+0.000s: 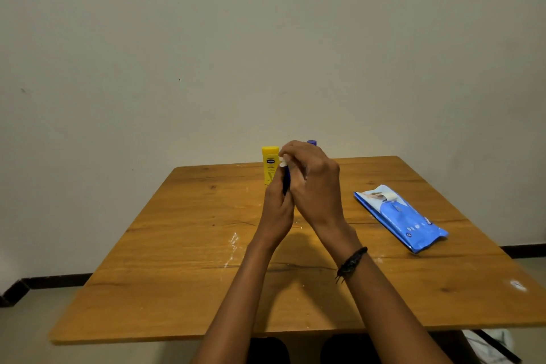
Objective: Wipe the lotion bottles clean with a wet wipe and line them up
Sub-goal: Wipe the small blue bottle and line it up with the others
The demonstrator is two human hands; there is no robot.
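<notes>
Over the table (177,289), the person is holding both hands close together above its middle. The left hand (277,210) is gripping a dark blue bottle (286,183) by its lower part, probably lifted off the wood, though the hands are hiding most of it. The right hand (316,186) is curling over the top, pinching a white wipe (284,163) against the bottle's upper end, so wiping is under way. Off to the right the pack (401,217) is lying flat. Farther back a yellow bottle (270,167) is standing upright, and a purple cap (312,142) is peeking out behind the right hand. Next, the blue bottle is going to need setting upright in line with those.
</notes>
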